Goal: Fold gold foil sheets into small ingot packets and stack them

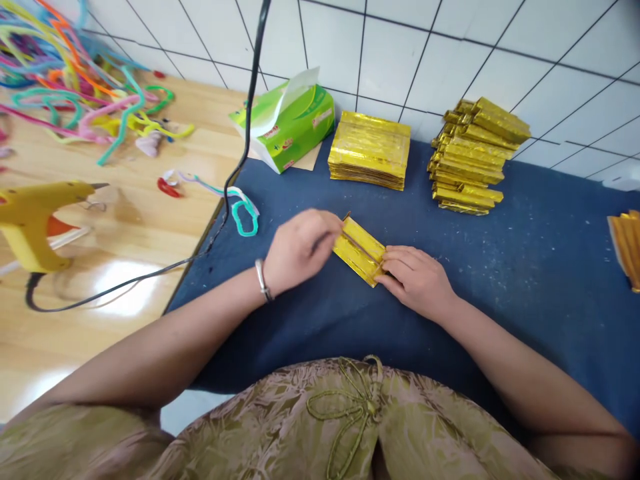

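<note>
A small gold foil piece [358, 251], with folds running along its length, lies slantwise on the dark blue table cover between my two hands. My left hand [304, 248] has its curled fingers pressed together at the piece's upper left end; the fingertips are slightly blurred. On the lower right end, my right hand [415, 277] pinches the piece between thumb and fingers. Behind it stands a neat stack of flat gold foil sheets [369, 150]. Further right is a taller, uneven pile of folded gold foil pieces [473, 157].
A green tissue pack [295, 123] stands by the tiled wall. A black cable [249, 100] crosses the left side to a yellow glue gun [35, 213]. Colourful pipe cleaners [90, 107] cover the wooden table's back left. More gold foil [629, 247] lies at the right edge.
</note>
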Available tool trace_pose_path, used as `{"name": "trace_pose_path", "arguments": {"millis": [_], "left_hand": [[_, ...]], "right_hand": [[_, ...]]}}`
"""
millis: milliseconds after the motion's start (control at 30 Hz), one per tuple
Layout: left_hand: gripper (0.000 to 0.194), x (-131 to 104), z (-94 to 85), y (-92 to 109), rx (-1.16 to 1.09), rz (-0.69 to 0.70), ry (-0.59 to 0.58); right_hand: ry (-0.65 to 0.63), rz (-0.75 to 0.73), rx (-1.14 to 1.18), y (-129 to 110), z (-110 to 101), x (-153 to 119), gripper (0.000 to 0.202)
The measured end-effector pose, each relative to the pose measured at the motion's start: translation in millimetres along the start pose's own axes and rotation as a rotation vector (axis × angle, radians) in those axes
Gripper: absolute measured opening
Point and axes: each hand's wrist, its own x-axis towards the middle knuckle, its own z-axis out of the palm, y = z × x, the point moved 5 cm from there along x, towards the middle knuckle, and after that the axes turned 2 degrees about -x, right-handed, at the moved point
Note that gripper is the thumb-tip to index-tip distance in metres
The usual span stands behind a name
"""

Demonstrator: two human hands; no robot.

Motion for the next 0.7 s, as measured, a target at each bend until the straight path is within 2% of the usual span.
{"name": "trace_pose_path", "arguments": {"millis": [33,67,133,167,267,333,533,700], "left_hand": [[0.01,2.4,-1.8,-14.1,0.02,-0.057,0.044],[0.013,3.9,0.5,-26.2,0.024,-0.101,0.026],[0.016,4.6,11.1,-40.5,0.0,-0.098,-0.09],[0.017,3.9,17.4,-42.6,-0.009,-0.055,-0.164],[0.025,-0.3,31.1,-40.2,0.012,0.081,-0.356],[0.028,-1.8,33.1,-38.1,0.045,0.12,-0.418],[0.025,-0.7,28.6,-37.5,0.069,0.13,-0.473],[0.027,-2.2,29.3,-34.9,0.085,0.107,-0.46]], "right_hand": [[-0.008,-0.003,-0.001,0.1,0.4,0.7,0.018],[-0.015,-0.005,-0.002,0.3,0.3,1.4,0.019],[-0.032,-0.006,-0.009,-0.1,-1.2,2.5,0.022],[-0.042,0.001,-0.016,-0.8,-2.3,2.9,0.023],[-0.083,0.04,-0.049,-5.4,-6.1,3.8,0.026],[-0.116,0.065,-0.077,-8.9,-7.9,4.4,0.029],[-0.178,0.093,-0.044,-6.7,-8.1,5.9,0.03],[-0.195,0.119,0.017,4.3,-6.4,6.0,0.03]]}}
